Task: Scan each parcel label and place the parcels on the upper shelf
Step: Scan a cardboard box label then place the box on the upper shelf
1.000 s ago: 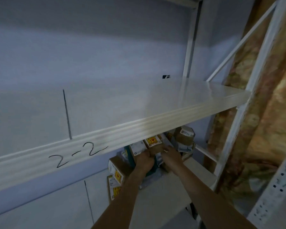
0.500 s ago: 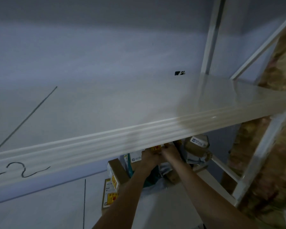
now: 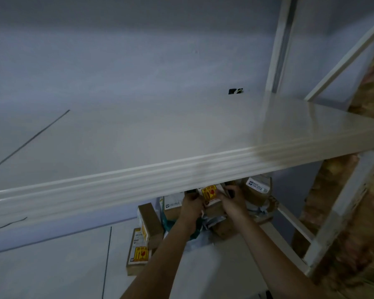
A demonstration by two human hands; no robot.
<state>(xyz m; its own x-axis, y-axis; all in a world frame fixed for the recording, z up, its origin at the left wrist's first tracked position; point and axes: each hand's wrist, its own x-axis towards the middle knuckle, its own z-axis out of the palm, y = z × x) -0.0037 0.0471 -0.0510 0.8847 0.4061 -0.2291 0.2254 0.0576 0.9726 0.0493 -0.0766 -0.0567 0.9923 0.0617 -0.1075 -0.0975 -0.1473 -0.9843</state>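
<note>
Down at seven o'clock, two brown boxes [image 3: 146, 236] with yellow stickers stand on the lower shelf [image 3: 220, 266]; beside them the left hand [image 3: 191, 205] curls round the left side of a brown parcel [image 3: 211, 196] — its yellow-and-red label faces up; the right hand [image 3: 232, 202] grips the parcel's right side, something dark showing at its fingers, though I cannot tell what; at three o'clock of the hands sits a taped parcel [image 3: 257, 190] with a white label; above, from nine to three o'clock, runs the upper shelf [image 3: 181, 134].
</note>
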